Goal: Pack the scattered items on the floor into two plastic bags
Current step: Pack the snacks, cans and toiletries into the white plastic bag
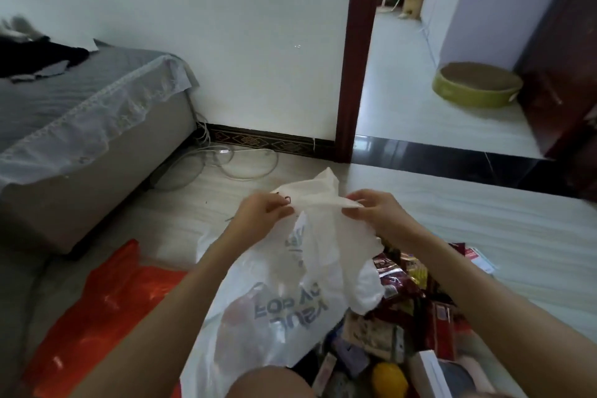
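A bare knee (269, 381) pokes in at the bottom edge of the frame, and just right of it sits the heap of items (403, 326): dark red snack packets, small boxes, something round and yellow (389, 380), all jumbled on the floor (484, 213) in the lower right. Above the knee, in the centre, the white bag (284, 294) hangs down with blue lettering on it, turned so I can't read it properly. The left hand (261, 213) and right hand (371, 208) are held apart at the bag's top edge, each pinching a bit of the thin plastic between thumb and fingers. To my eye this is the opening step: finding the mouth and pulling the two layers apart. It looks as if nothing has gone in yet, though the film is cloudy and I can't be sure. Next the mouth needs spreading wide, then one hand freed to reach the heap while the other holds it open. A second bag, the orange one (106, 310), lies flat in the lower left, part cut off by the frame. Much of the heap is hidden behind the white bag and the right forearm, and the packets' labels are too blurred to tell.
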Tool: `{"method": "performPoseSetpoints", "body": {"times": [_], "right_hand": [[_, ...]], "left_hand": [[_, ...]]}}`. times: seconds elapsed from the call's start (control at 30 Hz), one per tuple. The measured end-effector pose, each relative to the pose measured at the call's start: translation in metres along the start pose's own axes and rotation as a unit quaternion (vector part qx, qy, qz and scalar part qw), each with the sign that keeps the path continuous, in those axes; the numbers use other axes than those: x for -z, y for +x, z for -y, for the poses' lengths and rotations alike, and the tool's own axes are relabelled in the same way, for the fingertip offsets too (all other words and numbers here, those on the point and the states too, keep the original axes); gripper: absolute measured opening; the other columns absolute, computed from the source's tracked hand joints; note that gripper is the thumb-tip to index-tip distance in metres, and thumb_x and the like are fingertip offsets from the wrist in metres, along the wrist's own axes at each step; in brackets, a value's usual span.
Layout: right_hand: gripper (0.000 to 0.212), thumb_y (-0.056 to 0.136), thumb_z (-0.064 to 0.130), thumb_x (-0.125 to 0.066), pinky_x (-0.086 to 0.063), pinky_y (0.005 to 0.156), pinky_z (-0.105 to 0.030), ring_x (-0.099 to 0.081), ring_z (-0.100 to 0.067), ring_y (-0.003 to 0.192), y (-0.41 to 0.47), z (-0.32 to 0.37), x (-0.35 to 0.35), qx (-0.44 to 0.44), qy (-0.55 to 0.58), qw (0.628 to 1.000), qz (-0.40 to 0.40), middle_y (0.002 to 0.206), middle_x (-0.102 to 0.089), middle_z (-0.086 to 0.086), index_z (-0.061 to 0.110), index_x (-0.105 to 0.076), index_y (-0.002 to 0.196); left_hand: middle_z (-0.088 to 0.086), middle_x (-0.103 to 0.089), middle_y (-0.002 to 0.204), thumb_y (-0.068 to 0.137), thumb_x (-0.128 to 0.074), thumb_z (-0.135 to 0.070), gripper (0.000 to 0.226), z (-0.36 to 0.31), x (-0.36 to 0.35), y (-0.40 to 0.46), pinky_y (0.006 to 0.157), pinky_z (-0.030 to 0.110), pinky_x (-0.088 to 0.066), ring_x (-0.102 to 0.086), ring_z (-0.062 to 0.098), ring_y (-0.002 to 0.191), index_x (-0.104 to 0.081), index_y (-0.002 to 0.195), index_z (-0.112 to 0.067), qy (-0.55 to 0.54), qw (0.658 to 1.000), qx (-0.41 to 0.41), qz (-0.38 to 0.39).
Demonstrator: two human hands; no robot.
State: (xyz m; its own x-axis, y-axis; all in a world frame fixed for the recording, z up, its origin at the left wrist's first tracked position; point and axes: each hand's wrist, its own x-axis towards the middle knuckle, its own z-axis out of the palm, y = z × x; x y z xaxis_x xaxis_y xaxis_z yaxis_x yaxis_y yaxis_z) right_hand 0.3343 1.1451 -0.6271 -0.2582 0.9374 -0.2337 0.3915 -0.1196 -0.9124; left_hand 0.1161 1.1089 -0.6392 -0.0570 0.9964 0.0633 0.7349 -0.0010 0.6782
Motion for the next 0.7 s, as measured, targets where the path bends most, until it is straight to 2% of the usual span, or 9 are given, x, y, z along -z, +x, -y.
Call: {"method": "performPoseSetpoints", "body": {"times": [0.13, 0.2, 0.27, 0.33, 0.4, 0.47, 0.53, 0.63, 0.7], "right_hand": [[0.022, 0.087, 0.013, -0.060, -0.051, 0.073, -0.023, -0.062, -0.011, 0.079, -0.001, -0.018, 0.025, 0.008, 0.003, 1.000, 0.011, 0.095, -0.067, -0.007, 0.008, -0.067, 0.107], [0.022, 0.090, 0.016, -0.055, -0.049, 0.074, -0.023, -0.059, -0.012, 0.081, 0.002, -0.027, 0.030, 0.005, -0.023, 1.000, -0.021, 0.093, -0.065, -0.004, 0.006, -0.067, 0.105], [0.021, 0.093, 0.018, -0.050, -0.045, 0.067, -0.022, -0.054, -0.012, 0.075, 0.006, -0.032, 0.028, -0.002, -0.039, 0.998, -0.040, 0.089, -0.061, -0.005, 0.006, -0.066, 0.100], [0.023, 0.095, 0.020, -0.046, -0.039, 0.059, -0.024, -0.049, -0.014, 0.069, 0.010, -0.031, 0.022, -0.009, -0.033, 0.998, -0.057, 0.080, -0.056, -0.005, 0.008, -0.064, 0.089], [0.025, 0.094, 0.023, -0.047, -0.039, 0.056, -0.027, -0.048, -0.017, 0.068, 0.014, -0.025, 0.016, -0.017, 0.009, 0.997, -0.081, 0.074, -0.054, -0.006, 0.009, -0.063, 0.082], [0.022, 0.092, 0.024, -0.050, -0.045, 0.060, -0.031, -0.052, -0.020, 0.072, 0.017, -0.017, 0.011, -0.018, 0.046, 0.993, -0.106, 0.080, -0.057, -0.009, 0.007, -0.064, 0.088], [0.021, 0.090, 0.028, -0.055, -0.049, 0.065, -0.033, -0.056, -0.021, 0.077, 0.021, -0.014, 0.006, -0.013, 0.022, 0.991, -0.129, 0.090, -0.059, -0.007, 0.009, -0.063, 0.095], [0.027, 0.087, 0.031, -0.059, -0.048, 0.071, -0.034, -0.055, -0.022, 0.084, 0.024, -0.011, 0.000, 0.001, -0.065, 0.986, -0.152, 0.097, -0.059, -0.008, 0.007, -0.061, 0.099], [0.032, 0.084, 0.031, -0.062, -0.045, 0.082, -0.036, -0.053, -0.024, 0.094, 0.023, -0.011, -0.005, 0.031, -0.099, 0.975, -0.196, 0.109, -0.060, -0.012, 0.008, -0.059, 0.106]], "left_hand": [[0.004, -0.058, 0.069, 0.089, -0.058, -0.015, 0.015, -0.001, -0.014, 0.015, 0.053, 0.019, -0.037, -0.046, 0.008, 0.056, -0.071, 0.087, -0.009, -0.112, 0.990, 0.080, 0.021], [-0.002, -0.060, 0.066, 0.089, -0.059, -0.017, 0.013, 0.001, -0.016, 0.018, 0.054, 0.019, -0.040, -0.050, 0.008, 0.058, -0.069, 0.081, -0.017, -0.145, 0.983, 0.096, 0.050], [-0.002, -0.060, 0.065, 0.086, -0.063, -0.023, 0.015, 0.003, -0.016, 0.018, 0.059, 0.025, -0.040, -0.052, 0.011, 0.062, -0.069, 0.076, -0.014, -0.173, 0.976, 0.096, 0.089], [0.010, -0.057, 0.074, 0.075, -0.069, -0.039, 0.038, 0.004, -0.014, 0.016, 0.067, 0.033, -0.037, -0.051, 0.021, 0.071, -0.068, 0.080, -0.001, -0.231, 0.960, 0.099, 0.124], [0.013, -0.057, 0.079, 0.065, -0.070, -0.051, 0.050, 0.000, -0.008, 0.015, 0.071, 0.034, -0.038, -0.053, 0.021, 0.075, -0.067, 0.082, -0.004, -0.261, 0.952, 0.088, 0.136], [0.006, -0.052, 0.067, 0.072, -0.071, -0.045, 0.030, -0.005, 0.001, 0.015, 0.062, 0.021, -0.037, -0.050, 0.008, 0.062, -0.065, 0.083, -0.018, -0.205, 0.973, 0.030, 0.104], [-0.001, -0.041, 0.057, 0.079, -0.071, -0.024, 0.010, -0.008, 0.009, 0.017, 0.047, 0.012, -0.029, -0.037, 0.001, 0.047, -0.061, 0.082, -0.026, -0.147, 0.987, -0.016, 0.057], [-0.007, -0.050, 0.057, 0.079, -0.070, -0.016, 0.018, -0.007, 0.012, 0.017, 0.048, 0.009, -0.031, -0.043, 0.001, 0.048, -0.063, 0.071, -0.030, -0.079, 0.996, -0.026, 0.043], [-0.008, -0.054, 0.059, 0.082, -0.067, -0.017, 0.011, -0.005, 0.012, 0.017, 0.050, 0.008, -0.034, -0.047, 0.001, 0.054, -0.065, 0.072, -0.022, -0.062, 0.998, 0.005, 0.006]]}}
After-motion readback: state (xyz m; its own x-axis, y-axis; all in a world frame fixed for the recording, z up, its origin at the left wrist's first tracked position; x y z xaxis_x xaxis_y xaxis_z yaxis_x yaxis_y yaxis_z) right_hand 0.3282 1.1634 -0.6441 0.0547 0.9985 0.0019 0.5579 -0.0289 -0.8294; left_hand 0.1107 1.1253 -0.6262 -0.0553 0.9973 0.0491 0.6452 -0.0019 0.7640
